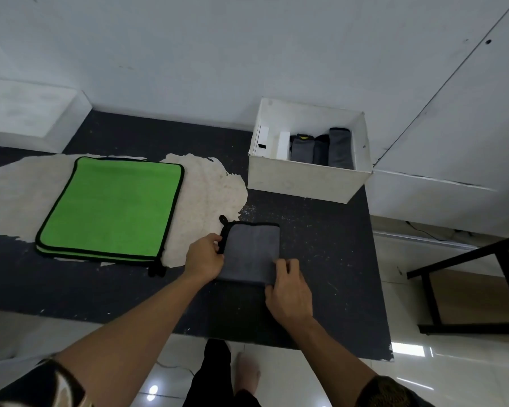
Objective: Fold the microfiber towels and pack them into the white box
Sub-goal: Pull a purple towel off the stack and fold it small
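Observation:
A folded grey towel (252, 249) with black trim lies on the dark table in front of me. My left hand (205, 257) pinches its left edge near the black hanging loop. My right hand (288, 289) grips its near right corner, fingers curled over the fold. A stack of flat green towels (112, 207) with black edging lies to the left. The white box (306, 177) stands at the back right, with three folded grey towels (321, 148) upright inside it, beside white cards.
The dark table top (321, 259) has a large worn pale patch (212, 186) under the green towels. A white block (27, 110) sits at the back left by the wall. A black-framed table (467, 274) stands on the floor to the right.

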